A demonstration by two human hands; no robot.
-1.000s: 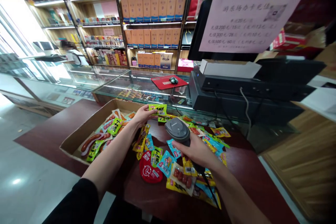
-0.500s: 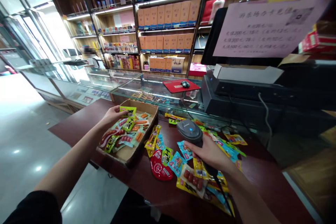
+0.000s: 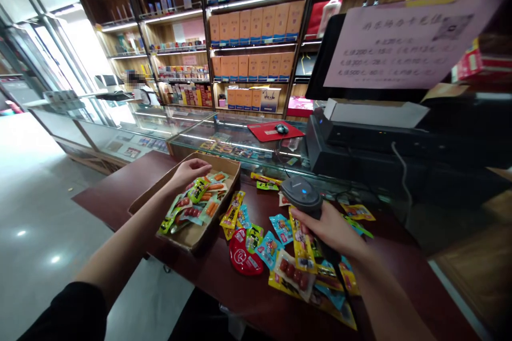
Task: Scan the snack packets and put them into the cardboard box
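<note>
My left hand point(image 3: 192, 173) is over a shallow cardboard box point(image 3: 216, 162), its fingers loosely bent, with no packet visible in them. Inside the box lie small snack packets, among them a green packet point(image 3: 199, 189) and clear packs of little sausages point(image 3: 212, 208). My right hand point(image 3: 334, 226) is wrapped around the handle of a dark grey barcode scanner point(image 3: 303, 193), whose blue light is lit. Beneath the scanner and hand are a long yellow packet point(image 3: 303, 245), a clear sausage pack point(image 3: 294, 272) and blue packets point(image 3: 268, 248), partly hidden. A red rounded packet point(image 3: 245, 253) lies between box and scanner.
The dark red table point(image 3: 132, 184) abuts a glass display counter point(image 3: 192, 123). On the glass rest a red mouse pad point(image 3: 260, 131) and a mouse point(image 3: 281, 128). A monitor with a paper notice point(image 3: 384, 53) stands at right. Another person point(image 3: 142, 90) is far left.
The green packet held by my left hand is gone from its fingers, and the hand is slightly right. My right hand has shifted the scanner rightward, showing more of the yellow packet.
</note>
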